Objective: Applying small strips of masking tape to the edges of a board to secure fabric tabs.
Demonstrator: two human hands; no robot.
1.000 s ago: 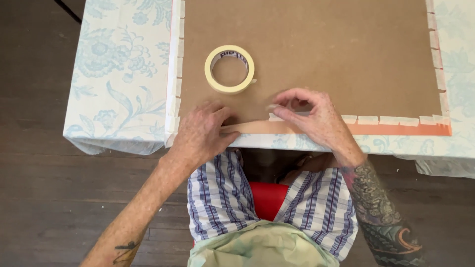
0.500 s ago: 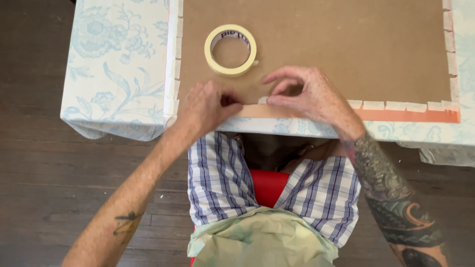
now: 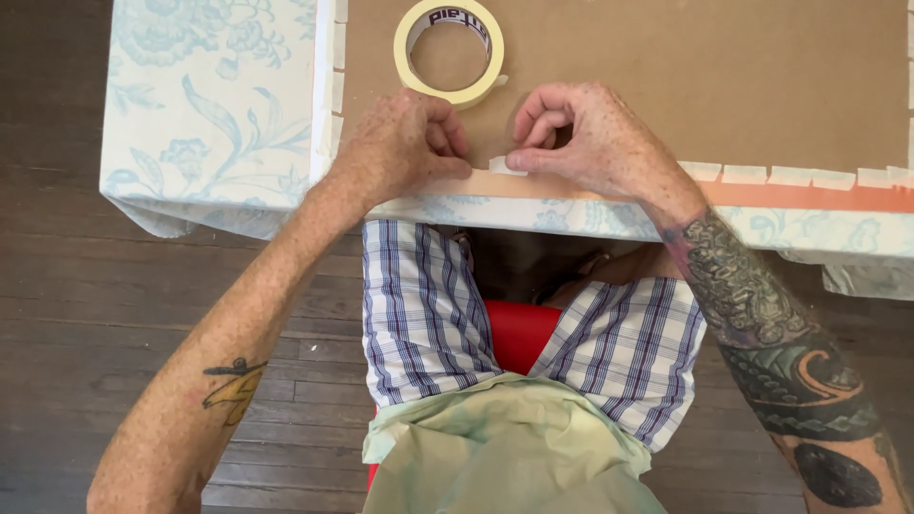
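A brown board (image 3: 666, 76) lies on a table with a pale blue floral cloth (image 3: 209, 114). A roll of cream masking tape (image 3: 449, 49) rests flat on the board. Just below the roll, my left hand (image 3: 400, 143) is curled with its fingertips pressing the board's near edge. My right hand (image 3: 581, 138) pinches a small white piece of tape (image 3: 505, 166) against that same edge, its thumb and forefinger on it. Short tape pieces (image 3: 790, 176) run along the orange strip (image 3: 819, 197) to the right.
More tape pieces (image 3: 335, 67) line the board's left edge. I sit on a red seat (image 3: 519, 333), in plaid shorts (image 3: 419, 305) with a pale green cloth (image 3: 505, 447) on my lap. Dark wooden floor (image 3: 114, 314) surrounds the table.
The view has shifted so the board sits higher in frame. Both hands stayed at the near edge; my right hand now pinches a small tape piece down, closer to my left hand.
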